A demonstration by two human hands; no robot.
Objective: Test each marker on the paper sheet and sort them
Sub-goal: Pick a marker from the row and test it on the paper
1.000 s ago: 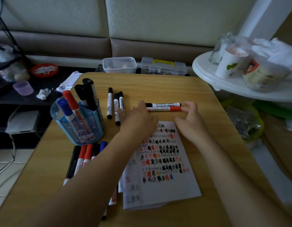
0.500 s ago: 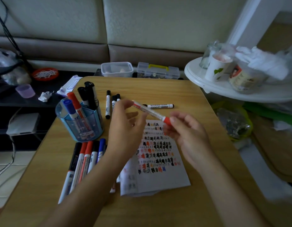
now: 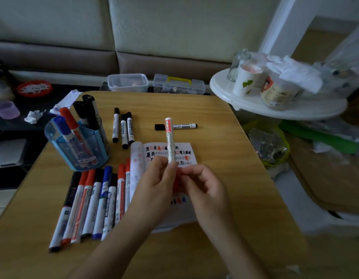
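Note:
A red whiteboard marker [image 3: 170,139] stands nearly upright above the paper sheet [image 3: 184,153], which is covered in red, black and blue test marks. My left hand [image 3: 154,190] grips the marker's lower barrel. My right hand [image 3: 202,186] pinches its bottom end, where the red cap is mostly hidden between the fingers. A black marker [image 3: 180,126] lies on the table beyond the sheet. Three black markers [image 3: 123,127] lie side by side at the far middle. Several red, blue and black markers [image 3: 92,202] lie in a row at the near left.
A blue pen holder [image 3: 78,146] with red, blue and black markers stands at the table's left. The wooden table [image 3: 224,158] ends close on the right. A white round stand [image 3: 275,105] with cups sits at the right. Plastic boxes [image 3: 128,82] lie behind the table.
Both hands lifted the red marker off the table from beside the black one, turned it from a slant to nearly upright and brought it nearer over the sheet.

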